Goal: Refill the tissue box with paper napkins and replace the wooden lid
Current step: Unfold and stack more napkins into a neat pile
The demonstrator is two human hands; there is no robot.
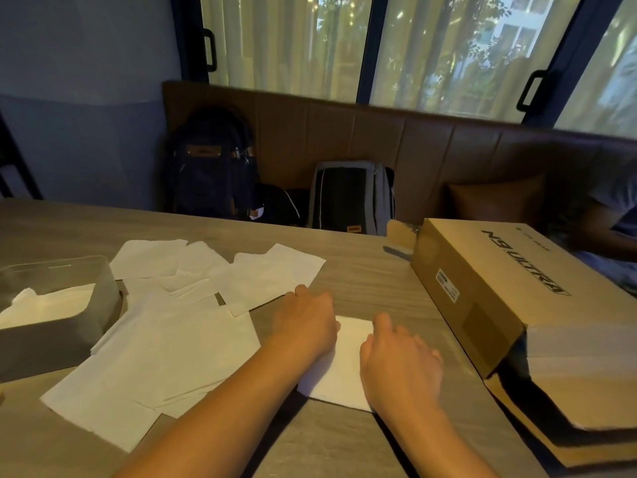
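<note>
A folded white napkin (346, 360) lies on the table in front of me. My left hand (306, 322) rests flat on its left edge, and my right hand (400, 363) presses on its right side, fingers slightly apart. Several loose white napkins (172, 339) are spread over the table to the left. The grey tissue box (51, 336) stands at the far left, lid off, with white napkins (51, 301) inside. No wooden lid is in sight.
A long open cardboard box (482, 284) lies on the table at the right, close to my right hand. Two backpacks (351, 198) sit on the brown bench behind the wooden table (362, 263). A person's arm (606, 232) shows at far right.
</note>
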